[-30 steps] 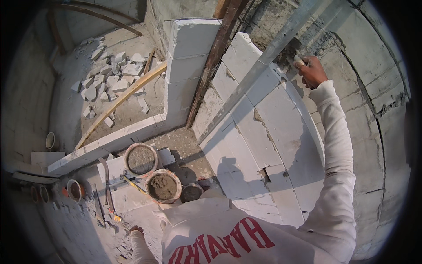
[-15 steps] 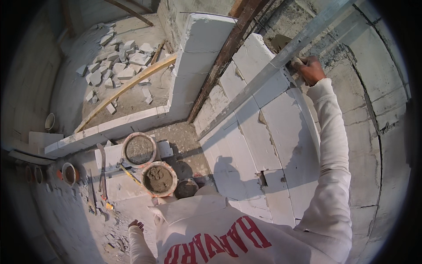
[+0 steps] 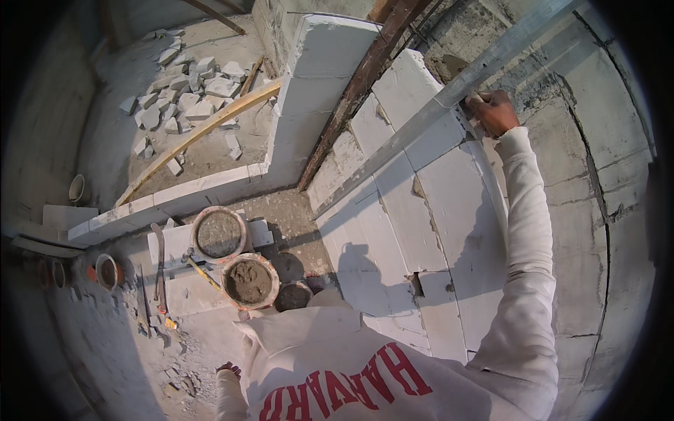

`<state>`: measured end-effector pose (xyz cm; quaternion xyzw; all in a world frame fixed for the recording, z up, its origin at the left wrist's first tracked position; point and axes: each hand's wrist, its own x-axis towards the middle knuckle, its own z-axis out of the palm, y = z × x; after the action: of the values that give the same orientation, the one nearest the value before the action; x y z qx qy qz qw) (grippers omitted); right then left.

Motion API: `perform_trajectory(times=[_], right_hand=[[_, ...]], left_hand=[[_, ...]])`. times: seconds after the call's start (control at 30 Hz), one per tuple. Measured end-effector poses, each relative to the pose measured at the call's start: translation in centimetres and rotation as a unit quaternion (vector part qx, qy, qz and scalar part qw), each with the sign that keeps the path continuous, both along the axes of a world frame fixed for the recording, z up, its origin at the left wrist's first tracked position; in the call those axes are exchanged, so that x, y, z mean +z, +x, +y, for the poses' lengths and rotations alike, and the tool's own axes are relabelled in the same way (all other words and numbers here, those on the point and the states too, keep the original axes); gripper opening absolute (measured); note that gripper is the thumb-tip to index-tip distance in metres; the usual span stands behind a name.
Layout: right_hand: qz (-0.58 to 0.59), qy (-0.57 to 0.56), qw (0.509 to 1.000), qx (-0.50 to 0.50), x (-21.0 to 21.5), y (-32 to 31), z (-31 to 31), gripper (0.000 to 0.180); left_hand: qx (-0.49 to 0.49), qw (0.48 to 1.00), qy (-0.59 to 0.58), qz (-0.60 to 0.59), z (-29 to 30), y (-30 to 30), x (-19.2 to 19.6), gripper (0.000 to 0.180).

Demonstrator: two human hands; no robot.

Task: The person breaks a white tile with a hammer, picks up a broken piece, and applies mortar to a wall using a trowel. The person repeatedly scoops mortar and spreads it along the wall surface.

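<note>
Aluminium straightedge (image 3: 449,91) has swung slightly steeper across the white block wall (image 3: 421,210) since a second ago, so levelling continues. Right hand (image 3: 493,112) stays closed around it at far right; left hand (image 3: 228,370) hangs low near left, grip unclear.

no packages, labels, signs or screens in view. only printed matter: red block lettering across the front of the person's pale sweatshirt (image 3: 351,379), at the lower edge of frame.
</note>
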<state>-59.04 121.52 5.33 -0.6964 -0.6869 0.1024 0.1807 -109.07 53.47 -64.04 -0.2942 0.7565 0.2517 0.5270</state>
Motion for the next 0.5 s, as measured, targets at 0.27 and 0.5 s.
perform_trajectory(times=[0.27, 0.5], right_hand=[[0.024, 0.031, 0.999, 0.006, -0.7, 0.7, -0.9, 0.028], [0.017, -0.045, 0.999, 0.004, -0.2, 2.6, 1.9, 0.028]], left_hand=[[0.019, 0.999, -0.005, 0.030, 2.3, -1.4, 0.4, 0.028], [-0.018, 0.999, 0.037, 0.005, 4.8, -2.8, 0.3, 0.029]])
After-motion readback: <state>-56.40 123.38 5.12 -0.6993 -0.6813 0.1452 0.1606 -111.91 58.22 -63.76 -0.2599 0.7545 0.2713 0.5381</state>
